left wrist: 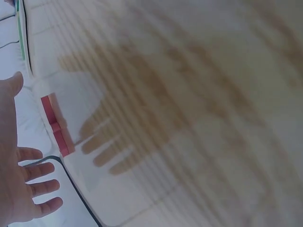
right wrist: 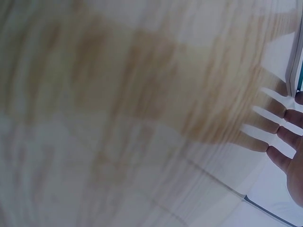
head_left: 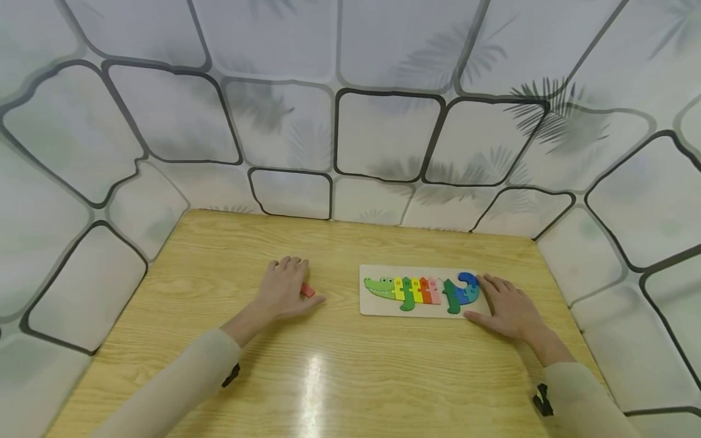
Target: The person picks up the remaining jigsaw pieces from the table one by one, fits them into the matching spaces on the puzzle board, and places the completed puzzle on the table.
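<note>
On the wooden table lies a pale puzzle board [head_left: 378, 308] bearing a crocodile made of coloured, numbered pieces. Its green head [head_left: 380, 287] points left and its blue tail [head_left: 467, 292] curls at the right end. A narrow bare gap shows between the pink piece [head_left: 435, 292] and the dark green leg piece [head_left: 451, 298]. My left hand [head_left: 285, 291] is spread over a red puzzle piece [left wrist: 57, 126], partly hidden in the head view; fingers and thumb stand apart from it. My right hand [head_left: 509, 307] rests at the board's right end, fingers straight, thumb at the lower corner.
Pale curtain-like walls [head_left: 290, 194] with a stone-block and leaf print enclose the table [head_left: 350, 359] at the back and both sides. Dark wrist straps [head_left: 231, 375] show at both sleeves. A light reflection lies on the table's front middle.
</note>
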